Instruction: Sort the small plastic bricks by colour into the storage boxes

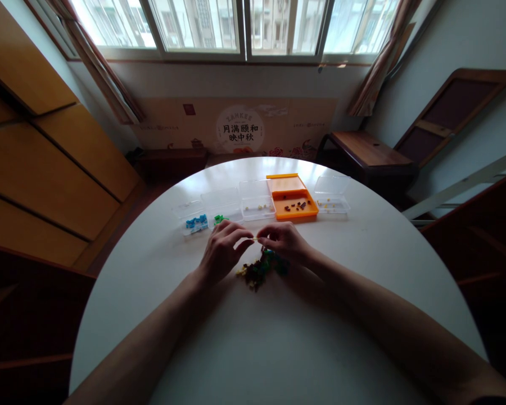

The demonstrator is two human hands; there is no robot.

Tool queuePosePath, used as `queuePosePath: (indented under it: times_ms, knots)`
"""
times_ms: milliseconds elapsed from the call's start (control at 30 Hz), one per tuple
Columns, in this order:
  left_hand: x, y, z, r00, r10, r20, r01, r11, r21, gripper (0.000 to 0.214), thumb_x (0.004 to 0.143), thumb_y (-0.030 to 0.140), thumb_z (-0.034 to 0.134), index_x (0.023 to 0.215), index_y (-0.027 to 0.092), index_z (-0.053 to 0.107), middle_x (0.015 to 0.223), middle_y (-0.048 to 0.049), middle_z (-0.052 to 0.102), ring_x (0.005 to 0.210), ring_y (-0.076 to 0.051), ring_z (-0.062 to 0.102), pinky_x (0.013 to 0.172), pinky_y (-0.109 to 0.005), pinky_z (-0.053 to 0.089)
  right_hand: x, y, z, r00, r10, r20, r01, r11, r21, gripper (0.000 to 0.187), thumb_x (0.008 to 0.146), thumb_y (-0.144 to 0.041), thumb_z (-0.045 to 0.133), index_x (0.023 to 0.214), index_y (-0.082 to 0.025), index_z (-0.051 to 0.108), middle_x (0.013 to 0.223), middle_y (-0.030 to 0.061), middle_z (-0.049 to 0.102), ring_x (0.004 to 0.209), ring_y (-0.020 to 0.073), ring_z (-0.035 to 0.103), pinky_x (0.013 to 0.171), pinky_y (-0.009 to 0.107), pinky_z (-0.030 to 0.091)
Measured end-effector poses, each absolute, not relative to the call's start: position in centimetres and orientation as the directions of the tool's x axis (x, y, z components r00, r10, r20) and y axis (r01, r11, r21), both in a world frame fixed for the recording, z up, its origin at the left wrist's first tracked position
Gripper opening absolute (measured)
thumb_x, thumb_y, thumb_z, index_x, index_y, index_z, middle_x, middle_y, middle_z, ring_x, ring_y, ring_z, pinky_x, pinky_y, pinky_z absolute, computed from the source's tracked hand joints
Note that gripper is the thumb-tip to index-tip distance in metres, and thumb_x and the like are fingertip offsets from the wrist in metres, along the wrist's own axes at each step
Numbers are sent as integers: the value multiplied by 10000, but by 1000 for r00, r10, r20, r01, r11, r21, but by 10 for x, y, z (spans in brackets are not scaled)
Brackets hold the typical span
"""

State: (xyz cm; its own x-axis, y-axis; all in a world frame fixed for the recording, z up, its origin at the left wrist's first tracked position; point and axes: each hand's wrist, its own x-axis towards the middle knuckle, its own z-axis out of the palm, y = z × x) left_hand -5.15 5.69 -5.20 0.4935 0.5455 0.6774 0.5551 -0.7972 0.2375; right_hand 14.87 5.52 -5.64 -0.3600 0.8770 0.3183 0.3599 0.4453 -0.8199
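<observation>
My left hand (221, 250) and my right hand (284, 241) meet over the middle of a round white table (253, 337). Fingertips of both hands pinch one tiny yellow piece (254, 239) between them. Just below the hands lies a small heap of mixed dark, green and yellow pieces (259, 270). Beyond the hands stands a row of small boxes: a clear one with blue pieces (195, 223), a clear one with green pieces (221, 211), a clear one with yellow pieces (258, 205), an open orange box (294, 205) with dark pieces, and another clear box (332, 201).
Wooden cabinets (46, 169) line the left wall. A dark wooden side table (366, 149) stands at the right, beyond the round table's far edge. A large window (244, 25) with curtains fills the back wall above a printed cardboard panel (240, 129).
</observation>
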Motion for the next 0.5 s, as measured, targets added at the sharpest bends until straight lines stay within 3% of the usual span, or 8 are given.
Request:
queuePosePath:
  times_ms: [267,500]
  knots:
    - [-54,57,-51,466,579,669,588,-768,254,62,837,247,658,854,188,665,821,-39,662,826,-188,533,758,-338,467,152,63,-60,-276,878,391,434,477,-764,74,771,-192,647,777,-159,713,659,-1,668,541,81,512,556,208,416]
    - [-56,60,-52,463,616,637,609,-744,276,48,841,232,646,840,190,669,832,-40,670,835,-192,542,775,-354,470,161,86,-57,-68,889,453,548,413,-727,101,787,-210,630,810,-167,719,751,25,711,561,100,542,607,244,448]
